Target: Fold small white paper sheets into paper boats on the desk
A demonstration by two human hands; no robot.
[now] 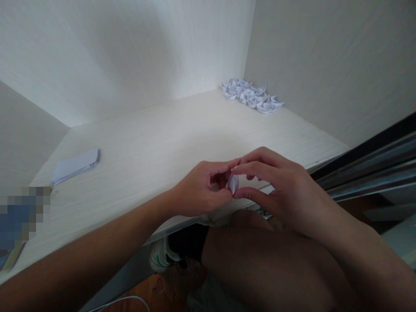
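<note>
Between my two hands, over the front edge of the table, is a small piece of folded white paper [233, 183]. My left hand [204, 187] pinches it from the left with thumb and fingers. From the right, the fingertips and thumb of my right hand [269, 175] press on its upper and lower ends. The paper looks pointed at both ends and slightly opened in the middle; its far side is hidden by my fingers.
A heap of folded white paper boats [251, 95] lies in the far right corner of the white table [146, 143]. A stack of white paper [76, 165] rests at the left. White panels [130, 52] rise behind and at the sides. A blurred-out blue object [19, 221] is at the left edge.
</note>
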